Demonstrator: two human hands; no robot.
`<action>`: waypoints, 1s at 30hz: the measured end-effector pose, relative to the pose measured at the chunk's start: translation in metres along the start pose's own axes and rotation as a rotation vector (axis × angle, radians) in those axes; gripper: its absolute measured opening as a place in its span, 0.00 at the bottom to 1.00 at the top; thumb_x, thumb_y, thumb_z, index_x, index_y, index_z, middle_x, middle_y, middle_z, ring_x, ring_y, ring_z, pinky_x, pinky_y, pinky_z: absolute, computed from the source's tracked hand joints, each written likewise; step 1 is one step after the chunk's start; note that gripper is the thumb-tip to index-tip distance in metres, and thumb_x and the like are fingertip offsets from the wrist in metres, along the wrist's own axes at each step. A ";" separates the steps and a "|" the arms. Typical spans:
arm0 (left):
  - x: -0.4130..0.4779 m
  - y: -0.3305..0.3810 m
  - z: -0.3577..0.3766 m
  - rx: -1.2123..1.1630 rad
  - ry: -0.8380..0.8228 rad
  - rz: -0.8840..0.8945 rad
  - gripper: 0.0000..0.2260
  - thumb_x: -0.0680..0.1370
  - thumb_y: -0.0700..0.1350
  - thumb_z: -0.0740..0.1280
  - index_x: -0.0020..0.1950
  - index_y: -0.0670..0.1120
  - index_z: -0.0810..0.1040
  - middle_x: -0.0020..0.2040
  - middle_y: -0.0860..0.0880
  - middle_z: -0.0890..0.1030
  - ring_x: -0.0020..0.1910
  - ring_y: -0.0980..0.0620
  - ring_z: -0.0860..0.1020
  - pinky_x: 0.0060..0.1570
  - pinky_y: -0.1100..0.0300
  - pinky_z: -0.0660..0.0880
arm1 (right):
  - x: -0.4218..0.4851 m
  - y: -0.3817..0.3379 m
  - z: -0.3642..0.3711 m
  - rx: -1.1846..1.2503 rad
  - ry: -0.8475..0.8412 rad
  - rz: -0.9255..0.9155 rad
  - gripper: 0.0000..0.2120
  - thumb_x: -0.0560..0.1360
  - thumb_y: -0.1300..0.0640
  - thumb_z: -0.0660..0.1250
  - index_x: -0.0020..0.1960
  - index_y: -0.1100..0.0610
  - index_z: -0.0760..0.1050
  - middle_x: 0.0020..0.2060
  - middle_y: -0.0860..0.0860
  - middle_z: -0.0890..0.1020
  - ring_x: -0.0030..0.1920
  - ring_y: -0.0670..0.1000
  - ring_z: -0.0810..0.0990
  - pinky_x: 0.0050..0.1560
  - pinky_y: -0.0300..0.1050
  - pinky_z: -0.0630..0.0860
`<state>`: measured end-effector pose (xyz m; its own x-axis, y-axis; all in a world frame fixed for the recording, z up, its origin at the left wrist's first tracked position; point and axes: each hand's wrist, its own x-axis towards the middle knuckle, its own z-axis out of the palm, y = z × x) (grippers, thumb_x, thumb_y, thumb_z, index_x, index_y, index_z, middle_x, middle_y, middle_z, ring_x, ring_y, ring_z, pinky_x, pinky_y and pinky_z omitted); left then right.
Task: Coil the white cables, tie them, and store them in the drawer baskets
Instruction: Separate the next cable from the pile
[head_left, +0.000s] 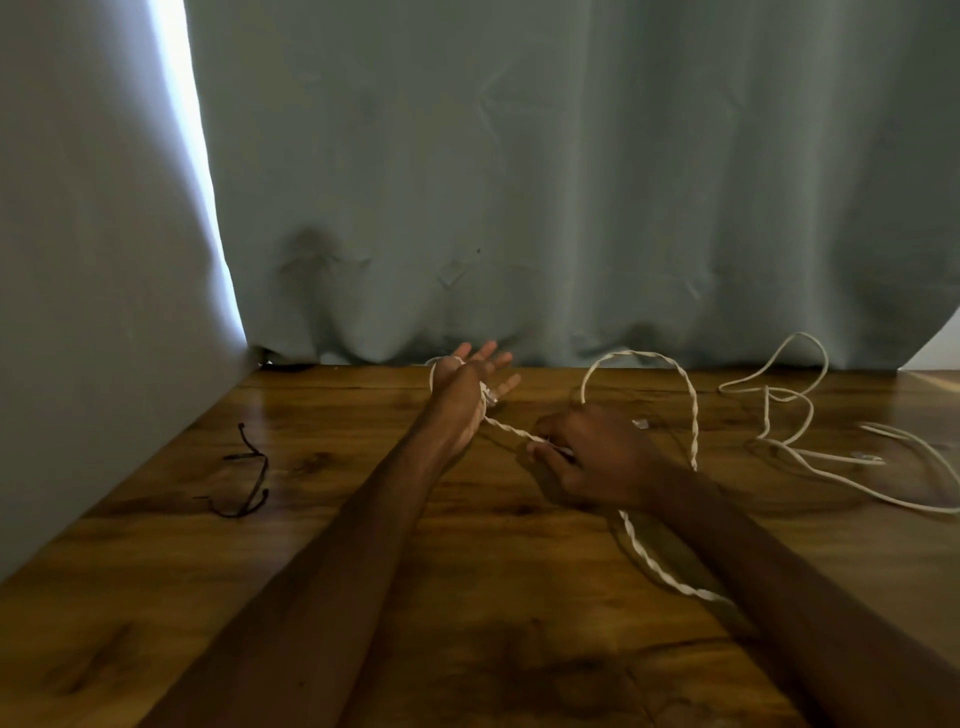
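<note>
A white twisted cable (693, 415) arcs over the wooden table (467, 571) and runs under my right forearm. One end is looped round my left hand (467, 384), whose fingers are spread straight toward the curtain. A taut stretch of the cable runs from that hand to my right hand (587, 457), which pinches it between thumb and fingers just above the table. A second, thinner white cable (810, 452) lies loose and tangled at the right.
Two short black ties (254, 478) lie on the table at the left. A grey-green curtain (519, 182) hangs along the table's far edge, and a pale wall (78, 260) borders the left side.
</note>
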<state>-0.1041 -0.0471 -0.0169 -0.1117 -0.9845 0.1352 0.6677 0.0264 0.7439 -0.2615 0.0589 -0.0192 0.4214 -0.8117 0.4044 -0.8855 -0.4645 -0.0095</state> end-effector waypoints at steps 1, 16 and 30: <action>0.002 -0.006 -0.001 0.164 0.004 0.067 0.28 0.82 0.26 0.54 0.81 0.39 0.53 0.74 0.37 0.71 0.60 0.43 0.79 0.51 0.46 0.79 | -0.001 0.002 -0.004 -0.023 -0.004 0.024 0.13 0.80 0.47 0.63 0.42 0.52 0.78 0.32 0.45 0.77 0.34 0.47 0.76 0.35 0.44 0.67; -0.034 -0.035 0.003 1.073 -0.411 0.111 0.14 0.83 0.44 0.53 0.51 0.40 0.77 0.32 0.41 0.83 0.22 0.51 0.71 0.26 0.56 0.68 | -0.009 0.033 -0.013 -0.362 0.187 0.065 0.13 0.67 0.61 0.69 0.51 0.53 0.77 0.43 0.52 0.84 0.50 0.57 0.82 0.56 0.49 0.67; -0.038 0.017 0.018 0.351 -0.914 -0.711 0.18 0.85 0.52 0.56 0.38 0.47 0.68 0.25 0.55 0.57 0.19 0.60 0.56 0.18 0.66 0.57 | -0.026 0.091 -0.018 -0.237 0.256 0.454 0.13 0.81 0.60 0.62 0.64 0.53 0.76 0.57 0.58 0.84 0.59 0.62 0.80 0.54 0.52 0.72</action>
<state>-0.1023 -0.0060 0.0023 -0.9462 -0.3162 -0.0691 0.0257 -0.2862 0.9578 -0.3570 0.0438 -0.0141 -0.0466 -0.7860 0.6165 -0.9988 0.0272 -0.0408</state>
